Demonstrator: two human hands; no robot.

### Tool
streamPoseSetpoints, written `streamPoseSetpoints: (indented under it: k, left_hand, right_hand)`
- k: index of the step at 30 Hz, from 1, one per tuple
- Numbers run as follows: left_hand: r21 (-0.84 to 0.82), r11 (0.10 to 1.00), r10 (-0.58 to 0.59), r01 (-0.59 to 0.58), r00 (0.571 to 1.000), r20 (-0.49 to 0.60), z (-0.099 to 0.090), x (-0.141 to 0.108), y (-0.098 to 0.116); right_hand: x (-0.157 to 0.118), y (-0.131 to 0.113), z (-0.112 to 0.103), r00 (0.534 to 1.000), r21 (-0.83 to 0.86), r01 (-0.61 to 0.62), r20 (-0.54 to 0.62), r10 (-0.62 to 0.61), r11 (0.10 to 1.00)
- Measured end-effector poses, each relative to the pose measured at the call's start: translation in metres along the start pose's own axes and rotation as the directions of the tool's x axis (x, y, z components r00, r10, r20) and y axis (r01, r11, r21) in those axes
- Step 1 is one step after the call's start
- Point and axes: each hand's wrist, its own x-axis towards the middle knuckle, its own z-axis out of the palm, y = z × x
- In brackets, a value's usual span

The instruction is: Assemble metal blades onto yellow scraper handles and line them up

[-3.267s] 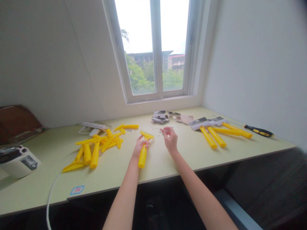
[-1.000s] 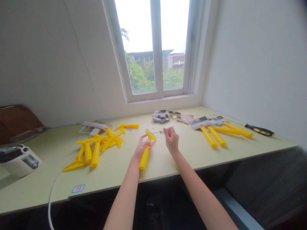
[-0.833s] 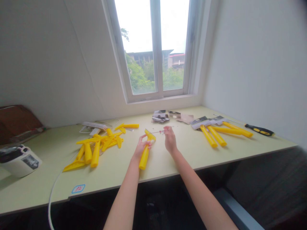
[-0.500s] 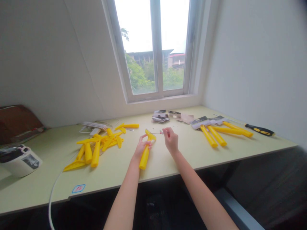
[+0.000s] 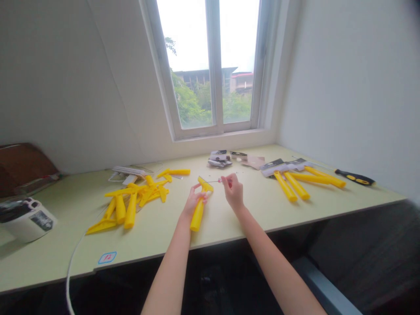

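Observation:
My left hand (image 5: 193,200) is closed around a yellow scraper (image 5: 197,215) near its head, with the handle end pointing toward me. In my right hand (image 5: 233,189) a small screwdriver (image 5: 213,181) is pinched between the fingers. Its thin metal shaft runs left, and the tip meets the scraper's head. The screwdriver's handle is mostly hidden in my fingers. Any screw at the tip is too small to make out.
To the left lies a heap of yellow scraper parts (image 5: 144,194) beside a white mug-like container (image 5: 29,221). Several scrapers with card sleeves (image 5: 292,183) rest at right, near a black-and-yellow screwdriver (image 5: 355,177). Packaging cards (image 5: 219,159) lie by the window. A white cable (image 5: 74,258) crosses the table edge.
My right hand has shifted very slightly left with the screwdriver. The left hand and the scraper stay almost still.

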Motion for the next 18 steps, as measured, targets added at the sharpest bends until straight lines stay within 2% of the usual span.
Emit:
streamPoseSetpoints:
  k: [5,8,13,18]
  left_hand:
    - [-0.013,1.0,-0.014,0.014,0.999,-0.035,0.0048,-0.0035,0.0038]
    - [-0.016,1.0,-0.011,0.01,0.999,-0.04,0.0072,-0.0048,0.0049]
    - [-0.003,1.0,-0.01,0.01,1.0,-0.021,0.0046,-0.0034,0.0024]
    - [-0.016,1.0,-0.016,0.016,1.0,-0.009,0.002,-0.0023,0.0011]
  right_hand:
    - [0.0008,0.0012,0.0017,0.997,0.011,0.065,0.047,-0.065,0.998]
    - [0.0006,0.0003,0.0017,0.994,0.046,0.112,0.012,-0.113,0.993]
    - [-0.0008,-0.0018,-0.0004,0.998,0.093,0.067,-0.012,-0.066,0.993]
    - [-0.0004,-0.0003,0.0005,0.999,0.005,0.038,0.007,-0.038,0.999]
